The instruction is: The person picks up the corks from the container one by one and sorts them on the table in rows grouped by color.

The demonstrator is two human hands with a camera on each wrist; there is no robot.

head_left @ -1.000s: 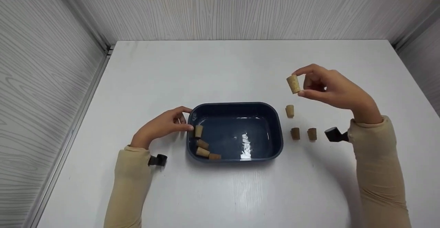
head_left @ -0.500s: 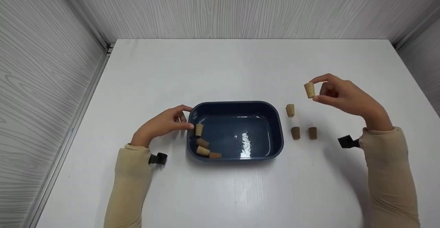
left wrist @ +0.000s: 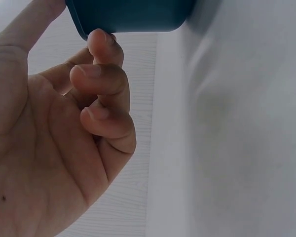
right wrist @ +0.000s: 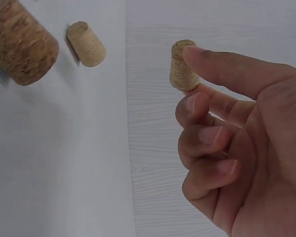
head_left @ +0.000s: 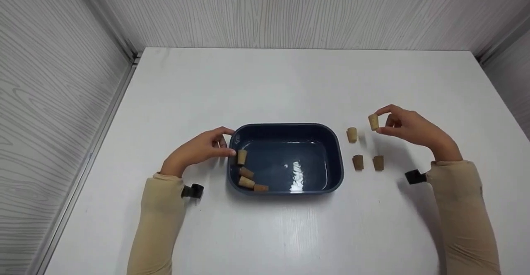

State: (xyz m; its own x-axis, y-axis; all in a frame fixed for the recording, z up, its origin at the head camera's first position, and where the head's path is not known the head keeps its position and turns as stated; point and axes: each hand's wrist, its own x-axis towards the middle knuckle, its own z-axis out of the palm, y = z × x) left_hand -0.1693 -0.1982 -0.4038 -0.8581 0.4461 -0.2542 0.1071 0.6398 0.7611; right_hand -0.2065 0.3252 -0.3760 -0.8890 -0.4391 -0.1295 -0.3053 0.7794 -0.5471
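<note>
In the head view my right hand (head_left: pixel 410 130) pinches a cork stopper (head_left: pixel 373 122) upright between thumb and forefinger, above the table right of the loose corks. The right wrist view shows this stopper (right wrist: pixel 182 71) with the thumb across its wider end and the other fingers curled below. My left hand (head_left: pixel 203 148) holds the left rim of a dark blue rectangular dish (head_left: pixel 285 193) with thumb and forefinger. Its remaining fingers curl beside the dish wall (left wrist: pixel 133 17) in the left wrist view. Several corks (head_left: pixel 246 182) lie inside the dish along its left side and near corner.
Three tapered corks rest on the white table right of the dish: a light one (head_left: pixel 352 134) and two darker ones, one nearer the dish (head_left: pixel 358 162) and one farther right (head_left: pixel 378 163). White wood-grain panels (head_left: pixel 265 14) enclose the back and sides.
My right hand has moved right and then down toward the table with the cork stopper still pinched. The left hand and the dish have stayed in place.
</note>
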